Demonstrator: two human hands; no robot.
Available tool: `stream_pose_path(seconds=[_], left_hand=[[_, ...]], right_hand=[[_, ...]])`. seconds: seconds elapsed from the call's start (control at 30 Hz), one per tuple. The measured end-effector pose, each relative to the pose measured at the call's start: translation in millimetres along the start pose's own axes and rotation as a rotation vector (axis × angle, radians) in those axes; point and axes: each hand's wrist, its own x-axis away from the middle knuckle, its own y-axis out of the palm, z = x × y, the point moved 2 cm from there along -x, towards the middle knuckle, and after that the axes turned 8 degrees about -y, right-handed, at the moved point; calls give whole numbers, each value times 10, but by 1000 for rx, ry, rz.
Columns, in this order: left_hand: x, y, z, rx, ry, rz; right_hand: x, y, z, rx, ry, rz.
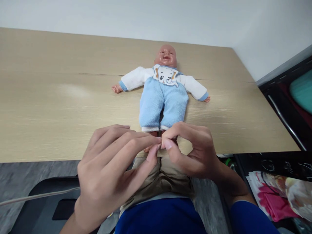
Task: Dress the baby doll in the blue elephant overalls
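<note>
A baby doll (163, 100) lies face up on the wooden table, its arms spread and its feet towards me. It wears a light blue and white fleece outfit with an elephant patch (166, 75) on the chest. Above the doll's feet, at the table's near edge, my left hand (117, 162) pinches thumb against index finger. My right hand (191, 148) pinches too, its fingertips close against those of the left. Whatever sits between the fingertips is too small or hidden to name. The hands partly cover the doll's feet.
The wooden table (60, 123) runs back to a white wall (122, 19). A pale cord (41, 196) crosses at lower left, over a black chair (36, 211). At right are a black rack (282, 107) and bags with pink cloth (275, 203).
</note>
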Motion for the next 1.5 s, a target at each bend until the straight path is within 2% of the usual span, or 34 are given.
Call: stream_pose_path(seconds=[0.17,0.37,0.8,0.93,1.17,1.27,1.37,1.5], left_hand=[[16,3,-18,-58,44,30],[14,20,-33,-115,29,-35],[6,81,-48,-92,42,16],[11,94,-43,-72,2,12],[16,110,-21,-59,8,12],[6,108,-25,-22,-18,23],[25,109,-25,120,-70,58],[121,124,-34,282,-230,86]], right_hand=[[1,-2,25,-12,26,-17],[27,10,71,-16,46,-18],[49,39,109,-7,36,-1],[44,36,101,-8,33,5],[36,18,99,-31,40,37],[41,27,126,-85,36,44],[49,53,168,-167,19,59],[76,75,220,-188,-1,80]])
